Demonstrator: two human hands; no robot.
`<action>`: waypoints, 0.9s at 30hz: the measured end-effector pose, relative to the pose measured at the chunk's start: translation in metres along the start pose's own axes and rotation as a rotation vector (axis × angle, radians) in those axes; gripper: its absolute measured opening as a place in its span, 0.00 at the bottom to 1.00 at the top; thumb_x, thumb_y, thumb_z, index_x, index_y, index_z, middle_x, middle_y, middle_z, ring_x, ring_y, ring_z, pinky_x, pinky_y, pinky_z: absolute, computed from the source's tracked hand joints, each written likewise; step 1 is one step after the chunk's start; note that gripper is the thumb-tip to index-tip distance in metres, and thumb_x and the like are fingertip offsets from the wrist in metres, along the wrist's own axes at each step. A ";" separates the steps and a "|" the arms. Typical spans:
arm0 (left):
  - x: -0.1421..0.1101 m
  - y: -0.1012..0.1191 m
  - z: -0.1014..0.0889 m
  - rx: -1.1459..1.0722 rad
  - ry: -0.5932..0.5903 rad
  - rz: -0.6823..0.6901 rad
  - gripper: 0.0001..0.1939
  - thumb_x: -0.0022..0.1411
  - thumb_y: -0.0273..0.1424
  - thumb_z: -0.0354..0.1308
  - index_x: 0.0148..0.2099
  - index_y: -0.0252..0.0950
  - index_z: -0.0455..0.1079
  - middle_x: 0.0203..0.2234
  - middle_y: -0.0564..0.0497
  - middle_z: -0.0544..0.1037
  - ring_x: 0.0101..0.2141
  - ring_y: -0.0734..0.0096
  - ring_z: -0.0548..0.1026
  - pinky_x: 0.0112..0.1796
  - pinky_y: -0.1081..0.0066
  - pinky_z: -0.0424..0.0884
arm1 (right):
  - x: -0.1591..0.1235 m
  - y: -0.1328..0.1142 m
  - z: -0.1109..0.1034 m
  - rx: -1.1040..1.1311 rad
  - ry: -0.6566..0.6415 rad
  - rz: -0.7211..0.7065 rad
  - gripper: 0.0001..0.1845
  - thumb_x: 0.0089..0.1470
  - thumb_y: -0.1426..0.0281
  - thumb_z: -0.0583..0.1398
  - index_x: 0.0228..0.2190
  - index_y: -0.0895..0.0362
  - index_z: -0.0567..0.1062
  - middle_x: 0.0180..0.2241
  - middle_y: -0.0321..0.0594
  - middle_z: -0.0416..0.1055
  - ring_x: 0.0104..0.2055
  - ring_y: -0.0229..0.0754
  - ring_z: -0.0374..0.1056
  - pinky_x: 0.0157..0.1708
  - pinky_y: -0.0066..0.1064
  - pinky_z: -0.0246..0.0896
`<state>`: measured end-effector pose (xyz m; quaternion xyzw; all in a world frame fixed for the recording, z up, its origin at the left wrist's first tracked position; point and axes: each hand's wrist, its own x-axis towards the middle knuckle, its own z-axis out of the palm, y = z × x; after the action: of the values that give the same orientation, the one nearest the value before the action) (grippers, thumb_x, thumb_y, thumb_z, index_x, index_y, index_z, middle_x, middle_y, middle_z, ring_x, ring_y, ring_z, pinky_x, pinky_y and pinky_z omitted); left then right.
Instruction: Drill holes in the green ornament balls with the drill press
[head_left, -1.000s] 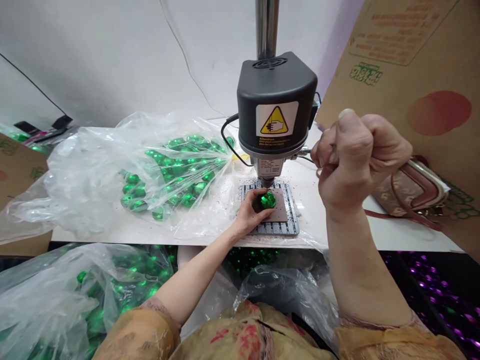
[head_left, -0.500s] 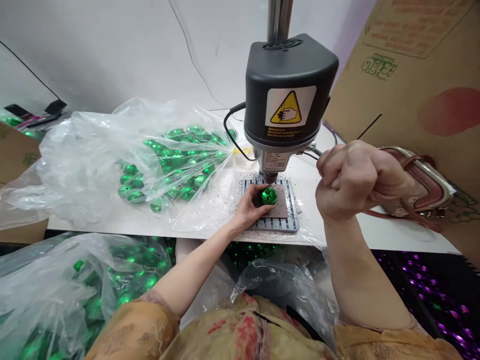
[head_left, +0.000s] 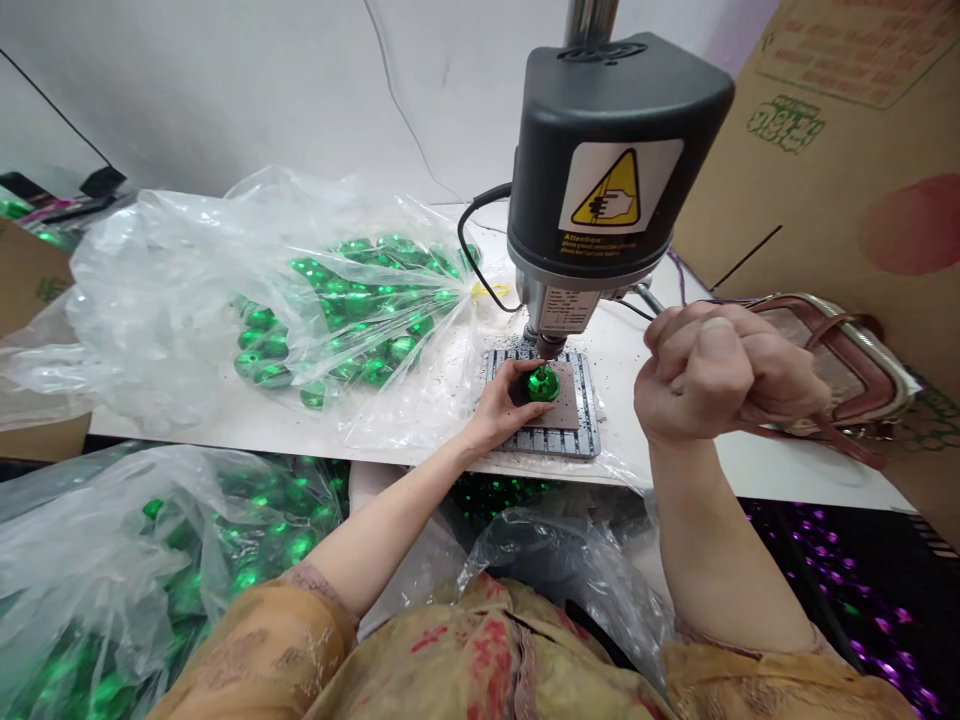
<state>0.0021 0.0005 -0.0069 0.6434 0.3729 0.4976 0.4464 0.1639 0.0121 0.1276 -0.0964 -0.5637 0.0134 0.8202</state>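
Note:
A small bench drill press point(head_left: 615, 160) with a dark grey head stands on the white table point(head_left: 247, 440). My left hand point(head_left: 502, 405) pinches a shiny green bead point(head_left: 541, 383) on a brown pad point(head_left: 564, 398) over the ribbed drill base point(head_left: 555, 442). The drill tip point(head_left: 550, 347) sits right above the bead, touching or nearly so. My right hand point(head_left: 720, 372) is a closed fist around the press's feed lever, most of which is hidden in the fist.
A clear plastic bag point(head_left: 247, 300) of green beads lies on the table at left. Another bag of green beads point(head_left: 127, 560) sits below the table edge. A pink purse point(head_left: 847, 350) and a cardboard box point(head_left: 862, 150) are at right. Purple beads point(head_left: 840, 570) lie lower right.
My right fist has pulled the lever downward and the drill head has come down toward the green bead. My left hand stays on the bead.

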 end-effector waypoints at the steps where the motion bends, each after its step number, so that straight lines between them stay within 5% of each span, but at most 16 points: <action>1: 0.000 0.000 0.000 0.003 0.001 0.000 0.30 0.53 0.37 0.71 0.55 0.37 0.65 0.54 0.41 0.75 0.56 0.54 0.72 0.58 0.53 0.68 | 0.000 0.000 0.000 -0.001 0.002 -0.010 0.25 0.53 0.75 0.55 0.15 0.59 0.45 0.13 0.30 0.44 0.15 0.26 0.47 0.16 0.25 0.49; 9: 0.000 0.001 0.000 0.006 -0.003 -0.014 0.30 0.54 0.35 0.71 0.55 0.37 0.64 0.54 0.41 0.74 0.57 0.55 0.72 0.58 0.53 0.68 | 0.001 -0.005 0.000 -0.030 -0.068 -0.093 0.22 0.53 0.77 0.55 0.19 0.58 0.46 0.14 0.29 0.44 0.16 0.26 0.47 0.17 0.25 0.50; 13: 0.000 0.001 0.001 -0.006 0.003 -0.017 0.30 0.53 0.36 0.71 0.55 0.36 0.64 0.54 0.41 0.74 0.56 0.55 0.73 0.58 0.53 0.68 | 0.025 -0.012 0.017 -0.130 0.100 0.146 0.24 0.54 0.73 0.57 0.15 0.56 0.49 0.12 0.28 0.43 0.13 0.28 0.43 0.14 0.30 0.41; 17: 0.000 0.003 0.001 0.019 0.006 -0.014 0.30 0.54 0.38 0.71 0.55 0.36 0.64 0.53 0.41 0.75 0.56 0.55 0.73 0.57 0.54 0.68 | 0.045 -0.015 0.027 -0.147 0.088 0.258 0.25 0.53 0.72 0.59 0.13 0.53 0.51 0.11 0.29 0.46 0.13 0.32 0.46 0.14 0.34 0.40; 27: -0.001 0.003 0.001 0.022 0.005 -0.006 0.30 0.53 0.38 0.71 0.55 0.37 0.64 0.53 0.41 0.74 0.55 0.55 0.73 0.57 0.53 0.68 | 0.006 -0.014 -0.001 -0.053 -0.052 0.197 0.29 0.54 0.69 0.57 0.12 0.58 0.45 0.12 0.30 0.43 0.15 0.27 0.48 0.16 0.28 0.45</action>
<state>0.0026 -0.0011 -0.0045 0.6460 0.3815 0.4936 0.4399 0.1653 -0.0008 0.1349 -0.1725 -0.5726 0.0818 0.7973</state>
